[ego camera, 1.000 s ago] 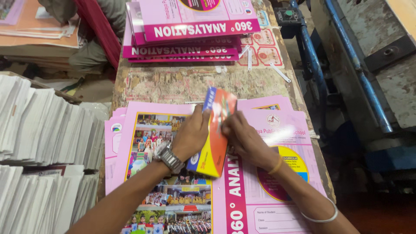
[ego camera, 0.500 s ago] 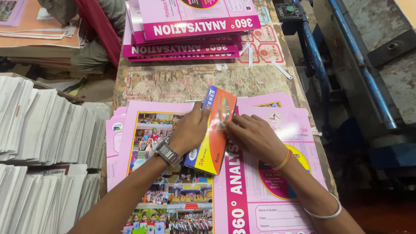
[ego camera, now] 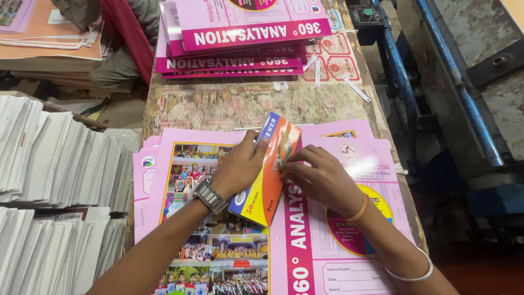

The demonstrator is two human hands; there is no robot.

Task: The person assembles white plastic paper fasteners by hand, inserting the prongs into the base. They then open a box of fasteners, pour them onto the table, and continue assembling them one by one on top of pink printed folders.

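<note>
We see a worn wooden worktable (ego camera: 245,104) running away from us, its bare middle strip the only open surface between two paper loads. To its right stands a grey machine frame with blue metal rails (ego camera: 458,93), close against the table edge. To its left, leaning stacks of white paper sheets (ego camera: 54,164) crowd the near corner. At the far end lies a pile of pink printed folder covers (ego camera: 245,38), with a few thin white plastic strips (ego camera: 355,87) just beside it. Nearest us, an opened pink cover with a photo collage (ego camera: 218,218) lies flat across the table, overhanging slightly on both sides.

Both forearms reach forward from the bottom edge and meet at the cover's central fold. The left hand (ego camera: 237,169), with a metal wristwatch (ego camera: 210,195) on its wrist, lies palm down, its fingers closed round the left edge of a small oblong cardboard packet in orange, yellow and blue (ego camera: 270,175). The right hand (ego camera: 322,177), with an orange band and a white bangle on that arm, pinches the packet's right edge with curled fingertips.

The packet stands tilted on its long edge over the fold, glossy, its upper corner pointing away from us.
</note>
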